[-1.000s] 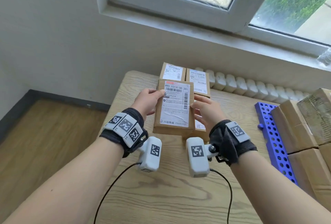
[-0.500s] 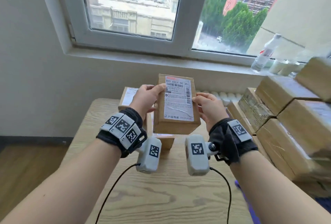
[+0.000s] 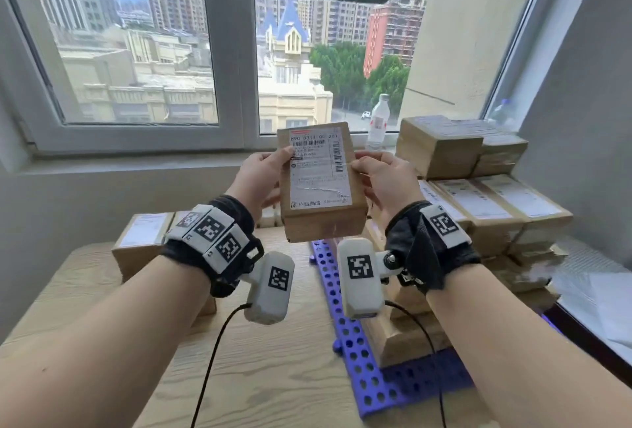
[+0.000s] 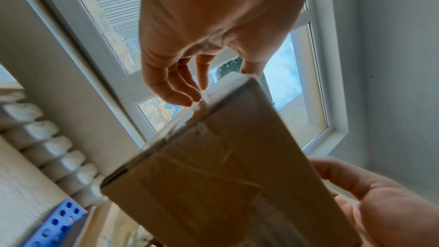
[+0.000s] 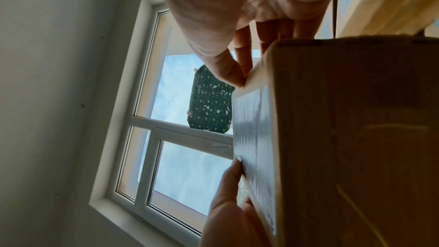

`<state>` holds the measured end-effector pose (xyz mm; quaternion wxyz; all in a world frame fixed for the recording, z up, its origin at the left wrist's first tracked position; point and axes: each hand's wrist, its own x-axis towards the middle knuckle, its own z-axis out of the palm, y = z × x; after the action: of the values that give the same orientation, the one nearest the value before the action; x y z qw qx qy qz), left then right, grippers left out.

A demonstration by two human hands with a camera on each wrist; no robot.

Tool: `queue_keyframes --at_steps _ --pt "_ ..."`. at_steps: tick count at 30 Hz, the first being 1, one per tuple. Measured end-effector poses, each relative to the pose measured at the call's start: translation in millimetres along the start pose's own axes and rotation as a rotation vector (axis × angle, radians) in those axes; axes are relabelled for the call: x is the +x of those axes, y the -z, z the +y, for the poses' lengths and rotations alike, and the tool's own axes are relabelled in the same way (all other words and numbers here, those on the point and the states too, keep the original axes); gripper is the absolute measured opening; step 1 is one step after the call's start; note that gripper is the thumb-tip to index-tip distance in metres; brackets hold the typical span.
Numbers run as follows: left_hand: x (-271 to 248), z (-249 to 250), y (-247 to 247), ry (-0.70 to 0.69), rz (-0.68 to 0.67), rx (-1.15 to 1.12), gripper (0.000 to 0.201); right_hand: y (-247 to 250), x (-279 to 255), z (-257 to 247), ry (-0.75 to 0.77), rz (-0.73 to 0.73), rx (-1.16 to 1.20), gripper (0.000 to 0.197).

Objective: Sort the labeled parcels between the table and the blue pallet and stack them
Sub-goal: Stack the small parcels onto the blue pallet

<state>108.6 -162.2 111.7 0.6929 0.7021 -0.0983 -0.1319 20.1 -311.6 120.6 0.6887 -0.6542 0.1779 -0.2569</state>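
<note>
cardboard parcel [image 3: 321, 184], label hidden from left wrist

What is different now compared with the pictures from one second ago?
The parcel has been lifted from just above the table up to window height and carried right, over the blue pallet. Left hand and right hand hold its sides as before, label facing the person.

A pale wooden table [image 3: 266, 376] stood under the window, with labeled cardboard parcels [image 3: 142, 243] resting at its far left. A blue perforated pallet [image 3: 359, 359] lay along its right side, stacked with more brown boxes [image 3: 492, 208].
</note>
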Motion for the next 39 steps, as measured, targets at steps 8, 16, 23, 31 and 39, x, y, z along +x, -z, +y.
queue_keyframes --at_steps 8,16,23,31,39 --pt "-3 32 -82 -0.08 0.01 0.027 0.036 76 30 -30 0.067 -0.047 -0.024 0.018" --pt "44 54 -119 -0.134 0.023 0.042 0.032 91 97 -46 0.14 -0.019 -0.144 0.022" --pt "104 42 -144 -0.093 -0.018 -0.026 0.057 91 154 -44 0.128 -0.034 -0.351 0.041" --pt "143 25 -159 -0.076 -0.01 -0.069 0.073 90 190 -31 0.125 -0.115 -0.666 0.052" --pt "142 13 -175 -0.031 0.019 -0.064 0.052 95 211 -28 0.238 -0.157 -0.87 0.05"
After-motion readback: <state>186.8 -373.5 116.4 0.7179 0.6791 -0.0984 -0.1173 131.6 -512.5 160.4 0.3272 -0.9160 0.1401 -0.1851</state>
